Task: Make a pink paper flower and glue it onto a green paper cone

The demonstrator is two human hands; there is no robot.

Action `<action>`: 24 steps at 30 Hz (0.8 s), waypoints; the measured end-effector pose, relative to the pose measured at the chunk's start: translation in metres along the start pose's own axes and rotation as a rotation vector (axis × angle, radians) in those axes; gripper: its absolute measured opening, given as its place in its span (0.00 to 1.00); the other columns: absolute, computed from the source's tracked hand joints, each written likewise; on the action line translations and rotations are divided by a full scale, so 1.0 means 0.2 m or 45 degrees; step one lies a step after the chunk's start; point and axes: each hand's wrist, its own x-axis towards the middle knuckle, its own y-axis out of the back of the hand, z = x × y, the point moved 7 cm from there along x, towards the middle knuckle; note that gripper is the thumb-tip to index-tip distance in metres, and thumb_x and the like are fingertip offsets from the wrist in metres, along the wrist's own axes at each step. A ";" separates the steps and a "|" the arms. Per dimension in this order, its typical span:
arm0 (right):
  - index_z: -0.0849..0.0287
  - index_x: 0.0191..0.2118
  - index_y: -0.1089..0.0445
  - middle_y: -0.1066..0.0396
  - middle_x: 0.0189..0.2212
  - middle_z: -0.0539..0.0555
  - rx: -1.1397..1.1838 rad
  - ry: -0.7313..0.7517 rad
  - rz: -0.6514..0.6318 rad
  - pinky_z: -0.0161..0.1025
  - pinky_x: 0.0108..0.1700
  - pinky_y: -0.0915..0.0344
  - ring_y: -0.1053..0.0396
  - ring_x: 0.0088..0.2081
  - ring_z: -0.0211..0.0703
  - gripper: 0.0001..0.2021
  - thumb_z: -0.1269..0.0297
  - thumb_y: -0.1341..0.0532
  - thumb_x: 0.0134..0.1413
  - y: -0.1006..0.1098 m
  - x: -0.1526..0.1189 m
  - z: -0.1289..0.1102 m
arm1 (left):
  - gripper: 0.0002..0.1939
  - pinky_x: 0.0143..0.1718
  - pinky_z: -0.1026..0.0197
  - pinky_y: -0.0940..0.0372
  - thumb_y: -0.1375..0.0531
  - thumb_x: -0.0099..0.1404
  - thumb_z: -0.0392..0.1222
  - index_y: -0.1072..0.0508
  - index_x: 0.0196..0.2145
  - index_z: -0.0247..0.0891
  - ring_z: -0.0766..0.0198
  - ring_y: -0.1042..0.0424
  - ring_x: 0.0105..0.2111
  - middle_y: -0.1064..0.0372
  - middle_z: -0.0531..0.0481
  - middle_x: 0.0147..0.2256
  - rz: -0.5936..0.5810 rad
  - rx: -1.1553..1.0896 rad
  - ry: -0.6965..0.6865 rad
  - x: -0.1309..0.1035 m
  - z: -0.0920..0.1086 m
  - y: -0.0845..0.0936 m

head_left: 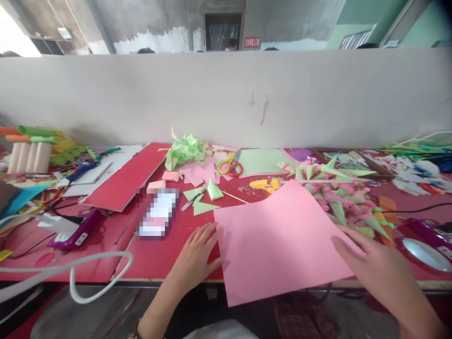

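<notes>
A large pink sheet (pixel 278 245) of paper or thin foam lies in front of me, its near edge hanging past the table's front edge and its far corner curling up. My right hand (pixel 363 249) grips its right edge, the thumb on top and the other fingers partly hidden. At the left edge, my left hand (pixel 199 252) rests with fingers apart, fingertips touching or just beside the sheet. Beyond the sheet is a yellow glue gun (pixel 266 185). A heap of pink and green cone-shaped pieces (pixel 348 200) lies behind my right hand.
A phone with a blurred screen (pixel 157 214) lies left of centre. Scissors (pixel 229 165), green scraps (pixel 187 149) and a red board (pixel 127 179) sit farther back. Purple power strips (pixel 76 233) flank both sides. A white cable (pixel 102 256) loops at the left. A pale partition (pixel 212 99) stands behind.
</notes>
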 end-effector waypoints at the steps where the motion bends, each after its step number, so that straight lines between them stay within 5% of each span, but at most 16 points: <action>1: 0.59 0.41 0.31 0.27 0.37 0.60 -0.015 0.100 -0.005 0.44 0.37 0.36 0.31 0.39 0.56 0.25 0.51 0.50 0.40 -0.01 -0.02 -0.07 | 0.31 0.56 0.49 0.52 0.47 0.58 0.52 0.49 0.57 0.42 0.54 0.52 0.57 0.51 0.46 0.58 -0.025 0.025 0.001 0.00 0.00 -0.02; 7: 0.57 0.48 0.35 0.28 0.41 0.55 -0.027 0.697 -0.389 0.38 0.37 0.34 0.29 0.37 0.44 0.19 0.68 0.54 0.52 -0.30 -0.28 -0.53 | 0.31 0.56 0.50 0.53 0.51 0.60 0.55 0.51 0.57 0.41 0.56 0.52 0.57 0.53 0.48 0.59 -0.053 0.082 -0.028 0.02 -0.02 -0.07; 13: 0.58 0.44 0.33 0.27 0.33 0.55 -0.145 0.779 -0.697 0.39 0.36 0.36 0.29 0.34 0.46 0.17 0.76 0.52 0.51 -0.55 -0.41 -0.74 | 0.30 0.53 0.51 0.48 0.55 0.63 0.52 0.54 0.58 0.32 0.55 0.45 0.53 0.44 0.41 0.54 0.149 0.035 0.044 0.02 -0.01 -0.04; 21: 0.53 0.44 0.35 0.30 0.33 0.51 0.303 0.772 -0.841 0.35 0.35 0.37 0.33 0.33 0.41 0.13 0.61 0.45 0.51 -0.50 -0.33 -0.75 | 0.26 0.53 0.50 0.48 0.47 0.59 0.48 0.44 0.54 0.39 0.54 0.44 0.51 0.42 0.45 0.52 0.181 0.119 0.073 0.05 0.01 -0.06; 24: 0.56 0.45 0.36 0.33 0.41 0.56 0.349 0.666 -0.441 0.42 0.48 0.42 0.38 0.46 0.45 0.14 0.61 0.48 0.53 -0.42 -0.15 -0.67 | 0.25 0.52 0.50 0.47 0.46 0.58 0.48 0.43 0.53 0.41 0.54 0.44 0.51 0.42 0.46 0.51 0.198 0.102 0.068 0.05 0.01 -0.06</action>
